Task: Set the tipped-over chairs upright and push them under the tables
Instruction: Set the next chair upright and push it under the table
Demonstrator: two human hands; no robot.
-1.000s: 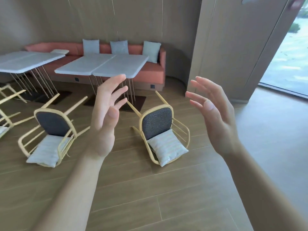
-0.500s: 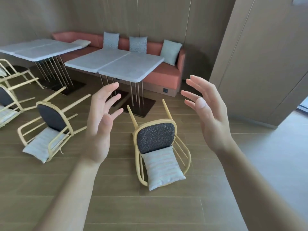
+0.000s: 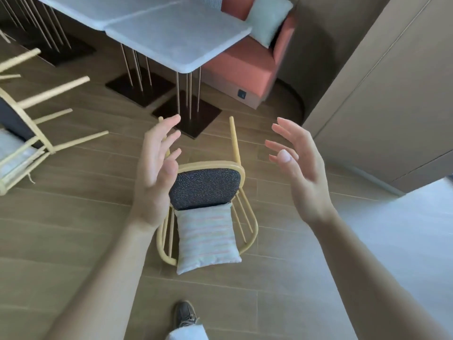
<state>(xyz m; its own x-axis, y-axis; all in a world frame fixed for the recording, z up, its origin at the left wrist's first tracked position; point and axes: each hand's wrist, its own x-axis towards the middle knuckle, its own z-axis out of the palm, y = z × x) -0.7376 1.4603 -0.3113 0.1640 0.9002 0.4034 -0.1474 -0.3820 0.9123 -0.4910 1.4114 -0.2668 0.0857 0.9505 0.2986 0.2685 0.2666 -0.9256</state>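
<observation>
While tipped chair (image 3: pixel 204 190) lies on floor, left hand (image 3: pixel 153 177), right hand (image 3: pixel 300 173) hover, grip open, empty.

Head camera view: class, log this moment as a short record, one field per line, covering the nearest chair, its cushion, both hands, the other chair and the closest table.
nearest chair: chair tipped on its back on the wooden floor, legs pointing toward the table
cushion: striped cushion lying against its backrest
left hand: left hand open, above the chair, holding nothing
right hand: right hand open, holding nothing
other chair: second chair tipped over at left
closest table: grey table beyond the nearest chair
</observation>
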